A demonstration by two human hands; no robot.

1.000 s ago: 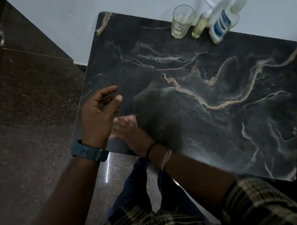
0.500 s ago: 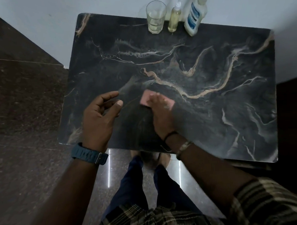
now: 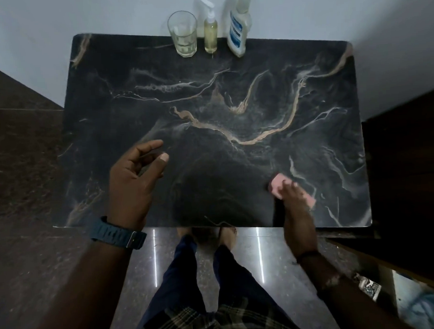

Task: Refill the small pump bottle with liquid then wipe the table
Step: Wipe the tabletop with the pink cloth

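Right hand (image 3: 293, 200) presses a soft pink cloth (image 3: 277, 185) flat on veined marble (left hand (image 3: 134, 183) loosely curled, empty).

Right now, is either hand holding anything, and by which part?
The right hand presses flat on top of a pink cloth on the table; the left hand holds nothing.

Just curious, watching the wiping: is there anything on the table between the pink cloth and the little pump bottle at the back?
No. In the head view, only bare dark marble table lies between the pink cloth under the right hand and the pump bottle.
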